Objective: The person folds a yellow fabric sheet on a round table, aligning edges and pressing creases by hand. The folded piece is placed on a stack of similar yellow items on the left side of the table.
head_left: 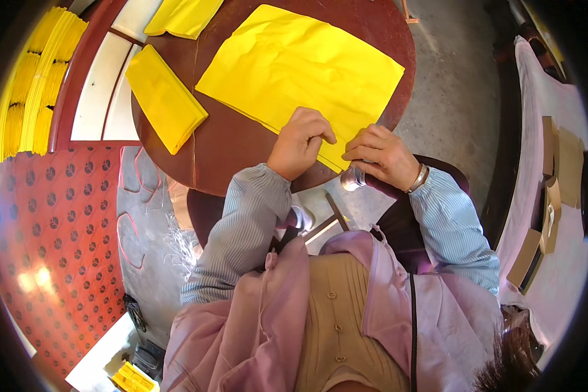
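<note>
A large yellow sheet (300,65), thin and slightly creased like non-woven cloth, lies flat across the round brown table (242,147). Its near corner reaches the table's front edge between my two hands. My left hand (304,142) is closed above the near edge of the sheet, its fingers curled; whatever is in them is hidden. At that corner, my right hand (384,157) has its fingers bent and pinched at the sheet's edge. Under the right hand, past the table edge, a shiny round metal piece (353,178) shows.
A folded yellow bundle (166,98) lies at the table's left, with another yellow piece (184,16) behind it. Tall yellow stacks (36,81) stand far left. Open cardboard boxes (545,215) sit on a pale cloth (529,144) at right. Dark stools flank the table's near side.
</note>
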A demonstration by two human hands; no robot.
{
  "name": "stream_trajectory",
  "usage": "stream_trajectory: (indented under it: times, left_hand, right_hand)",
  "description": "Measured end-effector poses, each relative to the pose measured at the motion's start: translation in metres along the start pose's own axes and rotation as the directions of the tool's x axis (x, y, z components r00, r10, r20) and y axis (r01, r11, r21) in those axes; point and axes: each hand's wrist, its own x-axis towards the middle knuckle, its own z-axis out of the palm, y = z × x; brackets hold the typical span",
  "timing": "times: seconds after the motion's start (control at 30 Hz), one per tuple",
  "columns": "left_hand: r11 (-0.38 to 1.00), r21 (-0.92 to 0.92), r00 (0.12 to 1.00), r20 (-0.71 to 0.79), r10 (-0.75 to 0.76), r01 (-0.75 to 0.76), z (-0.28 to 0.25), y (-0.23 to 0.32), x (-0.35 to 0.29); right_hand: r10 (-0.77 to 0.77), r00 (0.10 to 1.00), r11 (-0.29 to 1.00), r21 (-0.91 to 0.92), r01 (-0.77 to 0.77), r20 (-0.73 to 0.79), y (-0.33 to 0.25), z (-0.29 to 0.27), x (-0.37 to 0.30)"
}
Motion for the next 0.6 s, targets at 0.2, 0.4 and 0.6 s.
stream_trajectory:
  times: [0.2,0.4,0.6]
  left_hand:
    - [1.000,0.011,1.000,-0.017,0.008,-0.008,0.001,-0.003,0.000]
    - [1.000,0.018,1.000,-0.006,0.002,-0.002,0.001,-0.003,0.000]
    - [0.997,0.056,0.998,0.032,0.049,-0.050,-0.003,-0.002,0.001]
  right_hand:
    - [0.116,0.993,0.993,0.007,-0.117,0.023,-0.010,0.001,-0.001]
    - [0.101,0.995,0.990,-0.102,-0.098,0.025,-0.015,0.007,-0.004]
    - [0.078,0.996,0.994,-0.084,-0.074,0.045,-0.008,0.008,-0.003]
